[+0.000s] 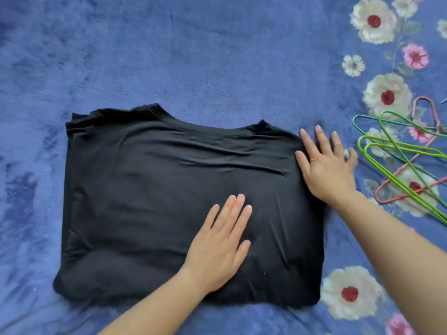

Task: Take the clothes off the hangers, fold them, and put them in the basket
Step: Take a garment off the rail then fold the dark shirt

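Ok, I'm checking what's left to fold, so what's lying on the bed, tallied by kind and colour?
Black folded garment: 1
Green hangers: 3
Teal hanger: 1
Pink-red hanger: 1
Total: 6; the frame's edge cuts off the hangers, so their count is approximate.

Single head view — steep downward, close over bedspread (169, 56).

Shirt (169, 189) is lying mid-blanket (169, 56), collar pointing to 12 o'clock. Left hand (222, 245) is resting on it toward 5 o'clock, right hand (326, 165) is lying across its 3 o'clock edge. Hangers (399, 160) are lying piled further out at 3 o'clock.
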`<state>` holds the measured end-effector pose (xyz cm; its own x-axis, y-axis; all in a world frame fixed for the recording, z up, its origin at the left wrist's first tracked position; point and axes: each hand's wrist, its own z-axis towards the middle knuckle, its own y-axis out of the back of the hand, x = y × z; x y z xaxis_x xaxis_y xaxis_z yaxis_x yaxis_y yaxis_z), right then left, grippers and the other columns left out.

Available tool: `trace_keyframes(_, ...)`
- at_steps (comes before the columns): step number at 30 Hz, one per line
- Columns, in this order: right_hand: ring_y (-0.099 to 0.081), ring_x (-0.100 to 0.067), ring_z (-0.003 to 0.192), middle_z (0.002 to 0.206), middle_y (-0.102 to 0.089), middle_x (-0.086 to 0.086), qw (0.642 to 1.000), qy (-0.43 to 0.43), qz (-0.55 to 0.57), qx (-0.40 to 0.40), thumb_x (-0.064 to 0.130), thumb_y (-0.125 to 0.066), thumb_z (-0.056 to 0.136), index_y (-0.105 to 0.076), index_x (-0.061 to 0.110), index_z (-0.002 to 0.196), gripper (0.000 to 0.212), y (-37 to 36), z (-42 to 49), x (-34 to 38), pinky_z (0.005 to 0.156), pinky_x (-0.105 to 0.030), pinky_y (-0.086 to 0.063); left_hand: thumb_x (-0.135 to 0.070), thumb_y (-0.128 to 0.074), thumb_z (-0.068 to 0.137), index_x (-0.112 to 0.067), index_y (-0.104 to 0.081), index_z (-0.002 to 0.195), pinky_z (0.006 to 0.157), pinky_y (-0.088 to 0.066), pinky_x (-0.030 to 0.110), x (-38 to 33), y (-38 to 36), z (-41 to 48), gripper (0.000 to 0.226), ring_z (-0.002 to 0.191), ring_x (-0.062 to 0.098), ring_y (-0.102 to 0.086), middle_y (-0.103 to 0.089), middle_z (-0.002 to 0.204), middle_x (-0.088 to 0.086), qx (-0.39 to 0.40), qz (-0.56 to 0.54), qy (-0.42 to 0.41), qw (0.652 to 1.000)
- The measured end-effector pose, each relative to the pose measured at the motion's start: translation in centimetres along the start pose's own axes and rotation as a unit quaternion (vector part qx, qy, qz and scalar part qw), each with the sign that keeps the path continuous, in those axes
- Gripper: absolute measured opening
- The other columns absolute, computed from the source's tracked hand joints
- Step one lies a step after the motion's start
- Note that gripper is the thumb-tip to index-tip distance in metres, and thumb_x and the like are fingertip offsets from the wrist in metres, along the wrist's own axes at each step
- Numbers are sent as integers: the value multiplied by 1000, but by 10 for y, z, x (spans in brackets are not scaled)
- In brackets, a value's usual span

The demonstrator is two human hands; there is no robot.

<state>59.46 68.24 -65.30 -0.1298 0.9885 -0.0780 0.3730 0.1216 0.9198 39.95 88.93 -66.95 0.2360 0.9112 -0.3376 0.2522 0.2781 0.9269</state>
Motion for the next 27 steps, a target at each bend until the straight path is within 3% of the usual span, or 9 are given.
trace_keyframes(4, -39, -32, 129, 144, -37, -12, 974, -64, 209, -67, 37, -58, 93, -37, 15, 145, 61, 21, 4, 2, 104, -45, -32, -49, -41, 90, -7, -30, 151, 117, -13, 42, -42, -20, -14, 75, 150, 23, -10, -17, 162, 10, 67, -11, -84, 994)
trace_keyframes(9, -47, -20, 93, 100, -51, -2, 864, -256, 431, -42, 43, -74, 79, -51, 12, 105, 46, 19, -13, 6, 78, -28, -36, -54, -52, 75, -5, -14, 153, 120, -1, 45, -81, -29, -26, 100, 150, 31, 3, 0, 161, 20, 155, -6, -119, 981)
trace_keyframes(12, -44, -17, 79, 75, -44, 7, 769, -291, 568, -35, 33, -80, 76, -37, 23, 74, 43, 17, -20, 5, 62, -24, -35, -39, -54, 77, -5, -23, 152, 122, -10, 46, -101, -32, -29, 89, 150, 33, -10, -9, 161, 21, 176, 20, -75, 981)
trace_keyframes(16, -65, -23, 92, 105, -69, -4, 687, -298, 658, 83, 16, -81, 70, -50, 23, 88, 37, 32, -26, 1, 83, -41, -55, -20, -30, 85, -13, -48, 143, 114, -21, 40, -115, -31, -27, 61, 144, 24, -32, -36, 155, 8, 167, -53, -48, 983)
trace_keyframes(19, -72, -21, 85, 106, -72, -6, 676, -277, 670, 131, 10, -77, 57, -60, 12, 120, 66, 49, -22, 5, 66, -30, -58, -23, -31, 79, -24, -59, 134, 113, -33, 31, -107, -3, -25, 61, 137, 12, -43, -49, 146, -4, 101, -195, -6, 976)
trace_keyframes(21, -66, -26, 79, 97, -70, -7, 697, -260, 656, 130, 9, -76, 52, -66, 10, 111, 60, 66, -20, 16, 70, -29, -52, -10, -32, 81, -26, -58, 134, 113, -30, 18, -95, 22, -30, 61, 136, 1, -40, -50, 144, -10, 36, -374, 71, 924)
trace_keyframes(23, -55, -29, 80, 93, -62, -10, 721, -249, 633, 132, 12, -77, 40, -67, 13, 98, 59, 90, -21, 42, 74, -37, -44, 3, -36, 84, -25, -66, 124, 102, -41, 16, -77, 50, -40, 57, 119, -5, -54, -64, 127, -14, 32, -542, 165, 823)
trace_keyframes(25, -53, -27, 77, 89, -58, -12, 729, -208, 640, 125, 9, -74, 55, -62, 10, 90, 37, 115, -24, 75, 70, -35, -46, 7, -46, 88, -19, -71, 102, 75, -49, 19, -57, 72, -54, 39, 83, -1, -62, -71, 93, -10, -9, -623, 221, 750)
trace_keyframes(27, -53, -23, 64, 80, -56, -9, 743, -170, 636, 124, 3, -69, 72, -57, 9, 81, 16, 138, -28, 118, 60, -26, -48, -4, -58, 93, -13, -70, 92, 68, -50, 23, -36, 84, -79, 15, 76, 6, -61, -70, 82, -5, -55, -680, 301, 667)
